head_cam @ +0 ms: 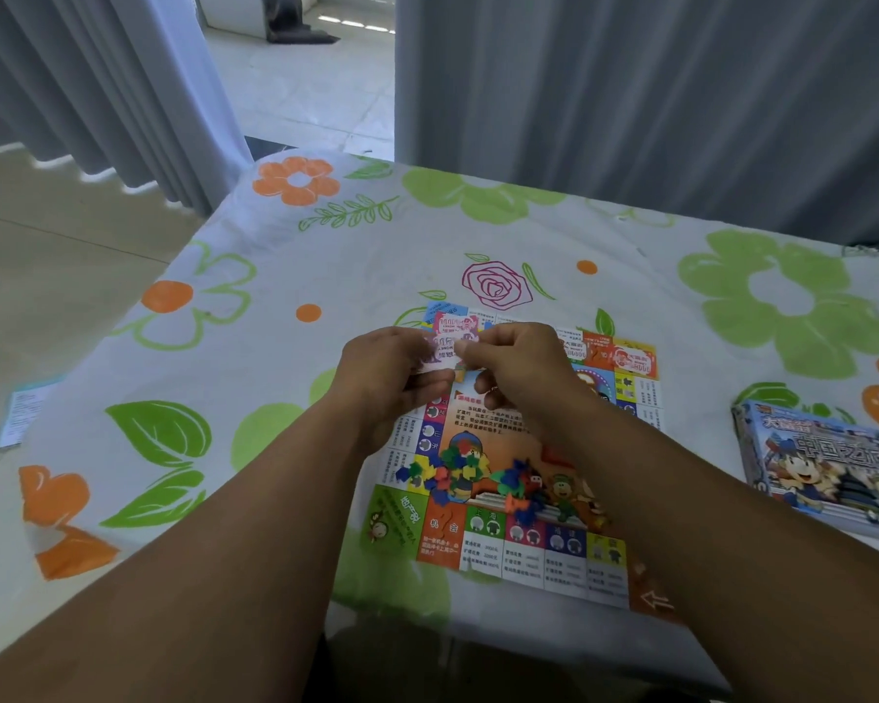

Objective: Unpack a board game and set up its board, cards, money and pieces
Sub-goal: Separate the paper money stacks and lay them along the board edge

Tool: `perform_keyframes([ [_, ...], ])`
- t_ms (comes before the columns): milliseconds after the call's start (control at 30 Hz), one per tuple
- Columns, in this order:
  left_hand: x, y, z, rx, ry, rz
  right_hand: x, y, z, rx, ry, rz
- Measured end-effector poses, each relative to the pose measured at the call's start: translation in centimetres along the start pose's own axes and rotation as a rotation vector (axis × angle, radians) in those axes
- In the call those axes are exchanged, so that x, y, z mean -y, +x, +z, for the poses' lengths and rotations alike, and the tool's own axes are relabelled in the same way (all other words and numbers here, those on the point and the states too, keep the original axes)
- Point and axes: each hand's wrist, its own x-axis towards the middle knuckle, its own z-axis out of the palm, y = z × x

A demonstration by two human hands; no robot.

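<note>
A printed sheet lies on the floor, off the table's left edge. On the flowered tablecloth, the left hand curls round a small stack of pink and white paper money. The notes are held above the far left corner of the board, their long axis running left to right. The right hand pinches the stack's right end. Both forearms cover parts of the board, which lies flat near the near edge, bright with coloured squares. A heap of small coloured pieces sits on its middle, and more notes lie on its far right corner. The game box rests by the right edge, with grey curtains behind the far edge
</note>
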Motion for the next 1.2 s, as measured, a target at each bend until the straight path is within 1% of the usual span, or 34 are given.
perform_keyframes([
  [200, 0.3, 0.3, 0.5, 0.003, -0.003, -0.018, -0.3, 0.1, -1.4, -0.002, 0.035, 0.075],
  [333, 0.4, 0.5, 1.0, -0.027, 0.015, -0.026, 0.0, 0.6, -2.4, -0.106, 0.131, 0.163],
  [433, 0.5, 0.6, 1.1, -0.051, 0.040, -0.046, -0.3, 0.7, -3.3, -0.134, 0.061, 0.254],
  [533, 0.5, 0.8, 1.1, -0.070, 0.062, -0.068, -0.9, 0.6, -3.6, -0.158, -0.017, 0.292],
  [700, 0.6, 1.0, 1.1, -0.099, 0.111, -0.084, -1.4, 0.8, -3.7, -0.121, -0.162, 0.293],
  [800, 0.5, 1.0, 0.9, -0.108, 0.131, -0.091, -1.5, 0.8, -3.6, -0.098, -0.201, 0.291],
  [933, 0.4, 0.9, 0.7, -0.110, 0.142, -0.090, -1.3, 0.9, -3.6, -0.144, -0.234, 0.264],
  [1033, 0.3, 0.6, 0.9, -0.083, 0.133, -0.086, -1.4, 1.2, -3.5, -0.184, -0.291, 0.203],
  [1067, 0.4, 0.5, 1.1, -0.068, 0.129, -0.082, -1.4, 1.2, -3.3, -0.172, -0.280, 0.178],
  [1167, 0.5, 0.3, 1.5, -0.014, 0.111, -0.065, -0.8, 0.5, -2.8, -0.055, -0.109, 0.109],
  [1200, 0.6, 0.2, 1.6, 0.004, 0.105, -0.060, -0.6, 0.3, -2.7, -0.027, -0.086, 0.088],
])
